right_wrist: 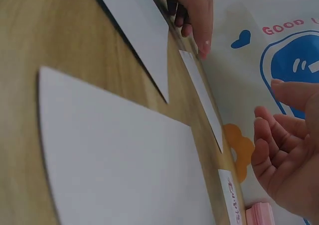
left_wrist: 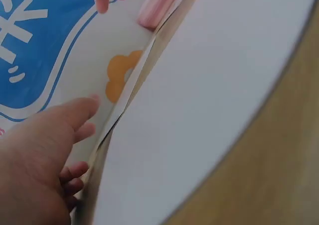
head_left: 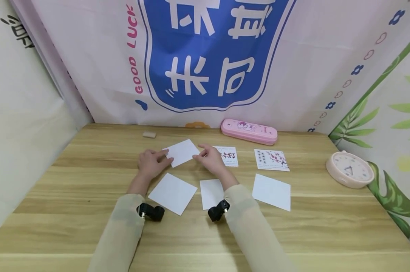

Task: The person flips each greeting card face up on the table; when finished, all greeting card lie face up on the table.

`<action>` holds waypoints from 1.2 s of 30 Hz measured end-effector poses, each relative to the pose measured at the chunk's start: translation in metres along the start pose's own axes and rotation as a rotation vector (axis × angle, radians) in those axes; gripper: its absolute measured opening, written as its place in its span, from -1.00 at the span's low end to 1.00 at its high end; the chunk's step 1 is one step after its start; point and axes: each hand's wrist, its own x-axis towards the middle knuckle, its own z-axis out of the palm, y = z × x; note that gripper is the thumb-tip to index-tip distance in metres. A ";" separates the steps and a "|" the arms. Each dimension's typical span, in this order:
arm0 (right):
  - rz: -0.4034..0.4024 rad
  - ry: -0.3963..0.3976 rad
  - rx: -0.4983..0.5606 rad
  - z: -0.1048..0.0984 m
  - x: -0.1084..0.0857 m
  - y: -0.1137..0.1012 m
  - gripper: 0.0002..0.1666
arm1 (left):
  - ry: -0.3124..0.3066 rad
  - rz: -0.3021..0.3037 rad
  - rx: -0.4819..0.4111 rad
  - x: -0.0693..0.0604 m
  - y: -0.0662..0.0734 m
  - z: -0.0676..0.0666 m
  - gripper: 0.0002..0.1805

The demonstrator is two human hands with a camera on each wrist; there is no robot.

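Observation:
In the head view, a blank white card (head_left: 182,152) lies tilted between the two hands. The left hand (head_left: 152,164) has its index finger and thumb at the card's left end, other fingers loosely bent. At the card's right corner are the fingertips of the right hand (head_left: 211,160), thumb and index spread; contact is unclear. The right wrist view shows this card (right_wrist: 202,93) low on the table, the left hand (right_wrist: 194,11) at one end and the relaxed right hand (right_wrist: 294,150) beside it. A large white card (left_wrist: 199,85) fills the left wrist view beside the left hand (left_wrist: 42,155).
Nearer the person lie three blank cards (head_left: 173,193), (head_left: 209,192), (head_left: 272,192). Printed cards (head_left: 229,155), (head_left: 272,160) lie farther back. A pink case (head_left: 249,131) and a small beige piece (head_left: 149,134) are by the back edge; a pink clock (head_left: 349,169) stands right.

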 end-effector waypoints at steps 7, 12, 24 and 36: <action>-0.029 -0.043 0.015 0.015 -0.003 0.007 -0.48 | 0.030 -0.002 0.014 -0.006 -0.003 0.006 -0.58; -0.014 -0.069 0.005 0.021 -0.006 0.008 -0.52 | 0.045 0.032 0.006 -0.010 -0.005 0.004 -0.66; 0.005 -0.040 0.043 0.033 -0.008 0.010 -0.57 | 0.082 0.093 0.019 -0.014 -0.010 0.002 -0.53; -0.055 -0.043 -0.133 0.041 -0.009 0.012 -0.70 | 0.037 0.091 0.009 -0.017 -0.010 0.002 -0.60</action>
